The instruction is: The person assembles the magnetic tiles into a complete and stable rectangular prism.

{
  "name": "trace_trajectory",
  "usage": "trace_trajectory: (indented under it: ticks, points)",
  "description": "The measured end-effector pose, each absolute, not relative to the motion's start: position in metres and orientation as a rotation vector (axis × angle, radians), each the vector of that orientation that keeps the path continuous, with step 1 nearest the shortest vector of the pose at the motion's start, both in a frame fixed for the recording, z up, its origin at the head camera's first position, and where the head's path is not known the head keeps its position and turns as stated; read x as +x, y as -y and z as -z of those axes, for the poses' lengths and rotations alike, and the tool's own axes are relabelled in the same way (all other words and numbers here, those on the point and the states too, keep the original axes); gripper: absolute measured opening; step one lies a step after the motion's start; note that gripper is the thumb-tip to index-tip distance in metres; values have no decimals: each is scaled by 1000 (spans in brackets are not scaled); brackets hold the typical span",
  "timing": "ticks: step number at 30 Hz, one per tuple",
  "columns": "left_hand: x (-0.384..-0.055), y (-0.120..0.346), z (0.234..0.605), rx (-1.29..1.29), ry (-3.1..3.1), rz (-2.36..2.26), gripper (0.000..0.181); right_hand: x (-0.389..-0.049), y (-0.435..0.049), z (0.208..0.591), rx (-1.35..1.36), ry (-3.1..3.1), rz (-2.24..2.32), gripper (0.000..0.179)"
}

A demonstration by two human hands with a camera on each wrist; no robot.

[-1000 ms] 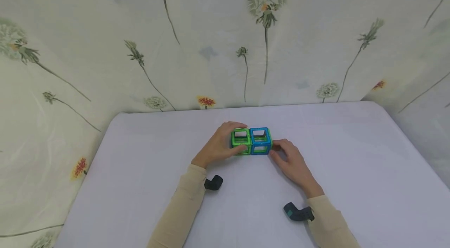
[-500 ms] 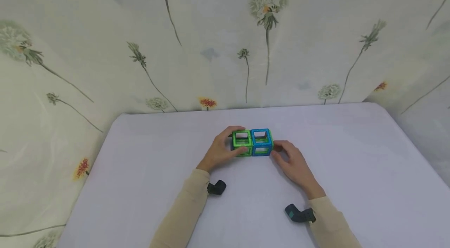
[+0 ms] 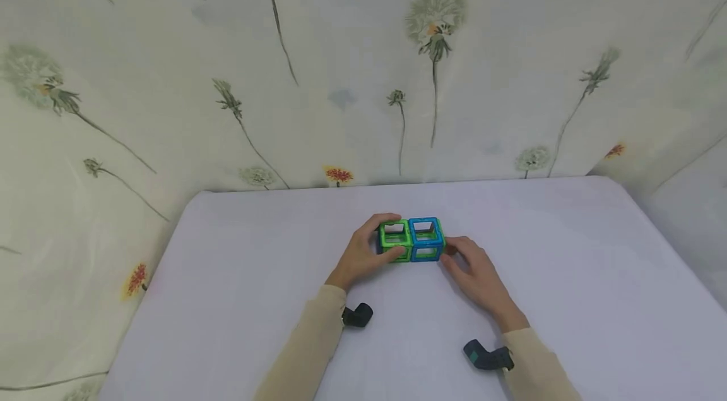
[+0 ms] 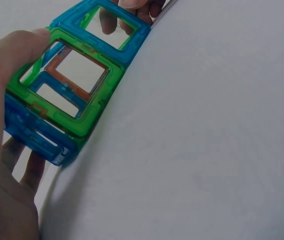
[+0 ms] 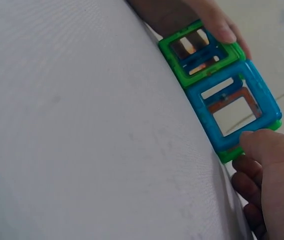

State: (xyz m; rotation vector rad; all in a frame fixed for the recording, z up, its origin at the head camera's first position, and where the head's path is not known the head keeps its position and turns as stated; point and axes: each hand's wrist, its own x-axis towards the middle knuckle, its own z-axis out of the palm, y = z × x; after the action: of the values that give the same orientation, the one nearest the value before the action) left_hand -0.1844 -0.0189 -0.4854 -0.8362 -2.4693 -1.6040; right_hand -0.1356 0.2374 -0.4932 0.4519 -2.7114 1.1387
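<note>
Two joined cubes of see-through magnetic tiles with open middles stand side by side on the table, a green-fronted cube (image 3: 396,233) on the left and a blue-fronted cube (image 3: 426,230) on the right. My left hand (image 3: 363,254) grips the green-fronted one, thumb across its near face and fingers around the far side. At the right end, my right hand (image 3: 479,275) pinches the blue-fronted cube by its edge. The right wrist view has that thumb (image 5: 261,142) on the blue frame, above curled fingers. Orange tiles show inside through the openings in both wrist views.
A white cloth covers the table (image 3: 272,243), whose far edge meets a curtain (image 3: 363,41) printed with dandelions. Black wrist cameras, the left camera (image 3: 358,315) and the right camera (image 3: 487,355), jut inward over the table from both sleeves.
The head view has shifted, so hands, cubes and table all sit slightly lower in it. Both hands keep the same hold on the cubes, with no clear movement between them.
</note>
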Motion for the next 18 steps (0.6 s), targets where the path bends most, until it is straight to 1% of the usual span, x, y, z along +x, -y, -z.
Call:
trace_trajectory:
  ticks: [5, 10, 14, 18]
  points:
    - [-189, 15, 491, -883, 2437, 1598, 58, -134, -243, 494, 419, 2716, -1138, 34]
    - [-183, 12, 492, -885, 2452, 1621, 58, -126, -246, 496, 379, 2728, -1157, 33]
    - [-178, 15, 489, -842, 2453, 1664, 61, -123, -243, 498, 381, 2726, -1163, 33]
    - [-180, 18, 487, -809, 2425, 1680, 66, -125, -243, 497, 395, 2716, -1133, 33]
